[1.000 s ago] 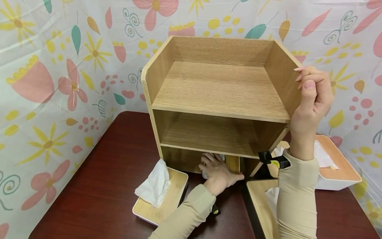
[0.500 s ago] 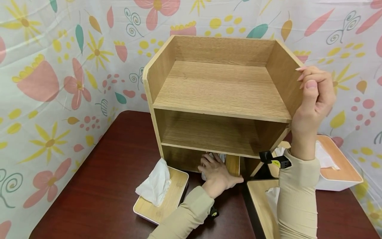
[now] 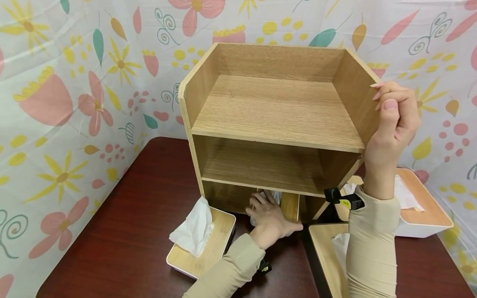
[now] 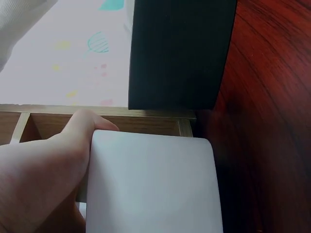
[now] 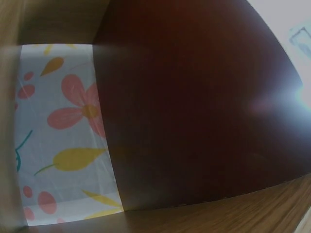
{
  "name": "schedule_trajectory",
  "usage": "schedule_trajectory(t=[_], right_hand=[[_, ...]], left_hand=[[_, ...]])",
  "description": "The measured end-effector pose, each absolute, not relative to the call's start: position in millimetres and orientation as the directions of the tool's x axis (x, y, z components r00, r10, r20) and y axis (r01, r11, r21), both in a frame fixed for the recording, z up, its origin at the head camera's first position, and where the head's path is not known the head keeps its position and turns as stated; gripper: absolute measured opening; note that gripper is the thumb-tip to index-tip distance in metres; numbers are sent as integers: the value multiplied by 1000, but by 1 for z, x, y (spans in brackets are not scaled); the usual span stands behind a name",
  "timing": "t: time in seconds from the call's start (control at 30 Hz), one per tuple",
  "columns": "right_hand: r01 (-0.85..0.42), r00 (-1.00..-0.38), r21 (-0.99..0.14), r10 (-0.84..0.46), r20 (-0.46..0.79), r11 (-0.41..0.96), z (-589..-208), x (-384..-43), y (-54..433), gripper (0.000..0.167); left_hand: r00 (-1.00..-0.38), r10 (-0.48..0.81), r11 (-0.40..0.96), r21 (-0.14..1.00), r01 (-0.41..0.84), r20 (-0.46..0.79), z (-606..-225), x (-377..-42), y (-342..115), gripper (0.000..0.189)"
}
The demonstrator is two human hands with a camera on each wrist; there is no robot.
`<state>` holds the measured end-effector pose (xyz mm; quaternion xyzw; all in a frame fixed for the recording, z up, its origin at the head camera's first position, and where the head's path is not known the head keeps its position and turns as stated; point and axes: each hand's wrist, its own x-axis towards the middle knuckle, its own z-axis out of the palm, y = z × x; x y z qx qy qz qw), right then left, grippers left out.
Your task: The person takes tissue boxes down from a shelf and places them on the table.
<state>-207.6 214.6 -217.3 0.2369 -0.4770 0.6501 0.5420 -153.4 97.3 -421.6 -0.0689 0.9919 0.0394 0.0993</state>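
Note:
A wooden desktop shelf (image 3: 275,99) with an open top tray and two compartments stands upright on the dark red table. My left hand (image 3: 266,213) grips a tissue box (image 3: 290,205) at the mouth of the lower compartment. The fingers lie spread over its wooden top and hide most of it. In the left wrist view the white end of that tissue box (image 4: 153,179) faces the camera, with the hand (image 4: 53,165) along its edge. My right hand (image 3: 395,116) holds the shelf's right side panel near its top edge, its fingers curled. The right wrist view shows no hand.
A tissue box with a wooden lid (image 3: 218,231) lies left of my left arm. On the right stand a black-sided tissue box (image 3: 324,252), a white one with an orange-brown lid (image 3: 428,207) and another partly hidden behind my right wrist. Flowered cloth (image 3: 85,54) hangs behind the table (image 3: 112,231).
My left hand has shifted very slightly left with its arm. The right hand stays on the shelf's side panel, and the tissue box in the lower compartment shows no clear movement.

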Motion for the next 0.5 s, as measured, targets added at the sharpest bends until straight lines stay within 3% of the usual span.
schedule_trajectory(t=[0.5], right_hand=[[-929, -306, -368, 482, 821, 37, -218, -207, 214, 22]], left_hand=[[-979, -125, 988, 75, -138, -158, -421, -144, 93, 146]])
